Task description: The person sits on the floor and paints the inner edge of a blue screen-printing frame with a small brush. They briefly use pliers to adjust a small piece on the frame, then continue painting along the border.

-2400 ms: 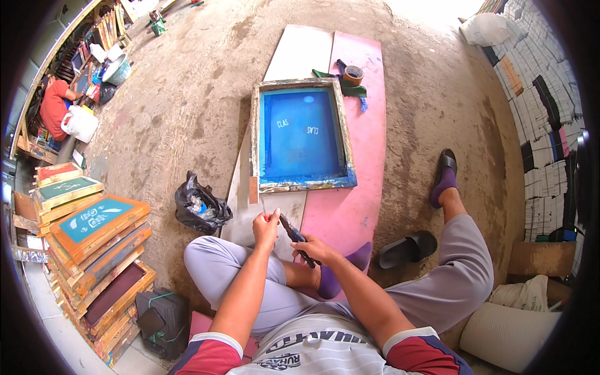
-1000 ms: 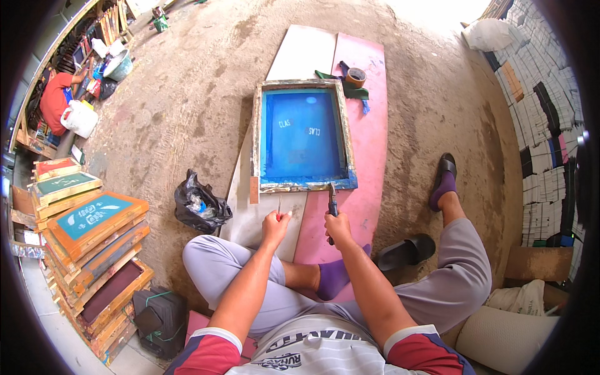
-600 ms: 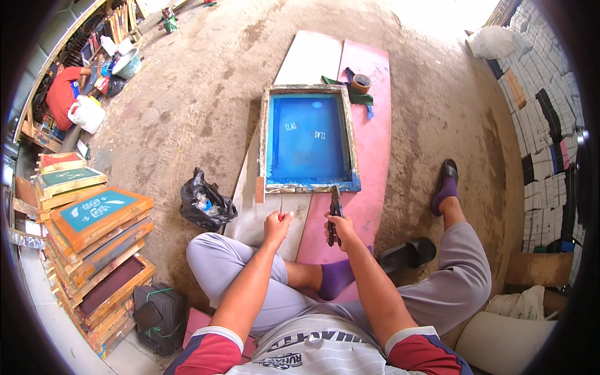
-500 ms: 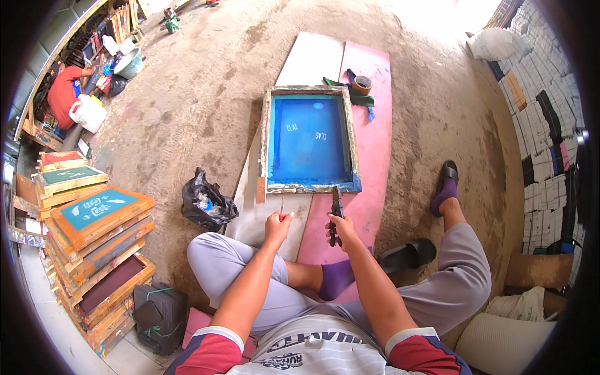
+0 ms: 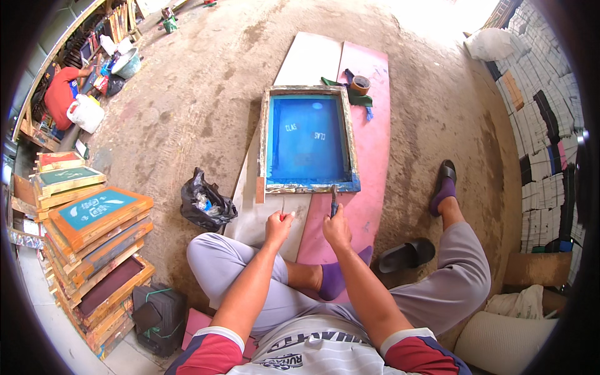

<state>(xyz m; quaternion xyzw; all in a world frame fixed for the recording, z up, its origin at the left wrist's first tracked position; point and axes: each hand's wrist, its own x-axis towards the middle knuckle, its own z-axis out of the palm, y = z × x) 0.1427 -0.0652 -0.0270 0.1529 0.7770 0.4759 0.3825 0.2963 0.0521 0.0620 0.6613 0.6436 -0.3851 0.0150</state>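
A screen-printing frame [image 5: 262,150] with a worn wooden border and blue mesh lies before me, its near edge toward my hands. My right hand [image 5: 337,230] is closed round the handles of dark pliers [image 5: 334,199], whose jaws are at the frame's near edge, right of its middle; whether they grip it I cannot tell. My left hand [image 5: 278,229] is closed on a thin tool with a red handle [image 5: 283,217] and a narrow metal shaft pointing up toward the frame, apart from it. It looks like a small screwdriver.
Under the frame lie white and pink boards [image 5: 373,144]. A tape roll [image 5: 360,85] rests on cloth scraps beyond its right corner. A black plastic bag [image 5: 206,203] sits to the left, near stacked printing frames [image 5: 100,215]. A person in red [image 5: 61,97] works far left.
My right fingers have closed round the pliers' handles, which were partly exposed before, and the hand has turned slightly. More of the thin shaft shows above my left hand.
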